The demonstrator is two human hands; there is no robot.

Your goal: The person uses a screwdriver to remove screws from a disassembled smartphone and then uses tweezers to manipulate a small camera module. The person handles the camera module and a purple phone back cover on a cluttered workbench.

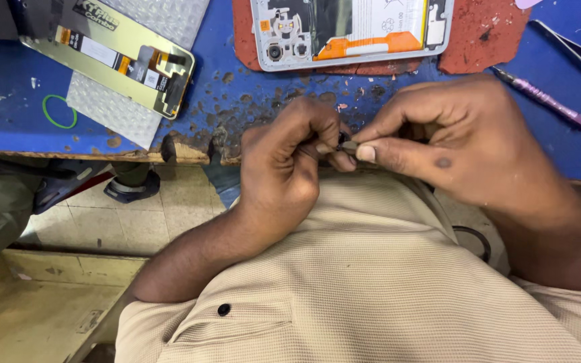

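Observation:
My left hand (289, 169) and my right hand (448, 141) meet at the front edge of the worn blue table (223, 101), just above my beige shirt. Both pinch one tiny dark part (346, 144) between thumb and fingertips. The part is mostly hidden by my fingers, so its shape is unclear. Beyond my hands lies an opened phone body (351, 30) with its back off, showing an orange strip and camera modules, resting on a reddish mat (485, 40).
A detached phone screen (112, 57) lies on bubble wrap at the upper left, beside a green rubber band (58, 111). A purple-handled screwdriver (549, 101) and metal tweezers (573, 50) lie at the right. Tiled floor and a shoe (129, 188) show below the table.

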